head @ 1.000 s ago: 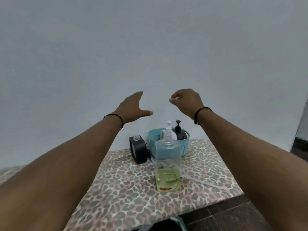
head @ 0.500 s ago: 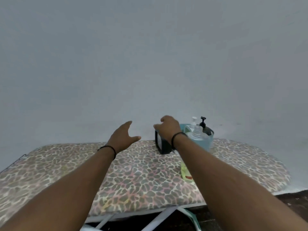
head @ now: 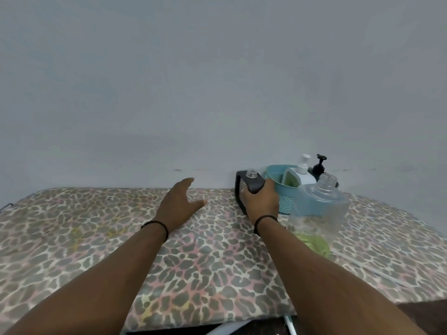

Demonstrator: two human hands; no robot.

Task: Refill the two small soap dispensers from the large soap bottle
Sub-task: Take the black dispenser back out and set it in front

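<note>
Black small dispenser (head: 250, 187), capless, sits gripped by the right hand (head: 262, 201), just beside the teal basket (head: 278, 182); the large bottle (head: 318, 209) stands right of that wrist; the left hand (head: 177, 205) hovers spread.

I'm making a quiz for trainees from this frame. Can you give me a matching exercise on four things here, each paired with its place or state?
Things:
1. large clear bottle
2. black dispenser
3. left hand
4. white pump bottle

States:
A. stands in the blue basket
B. gripped by the right hand
C. uncapped, green soap at the bottom
D. open, holding nothing

Pairs: 1-C, 2-B, 3-D, 4-A
</note>
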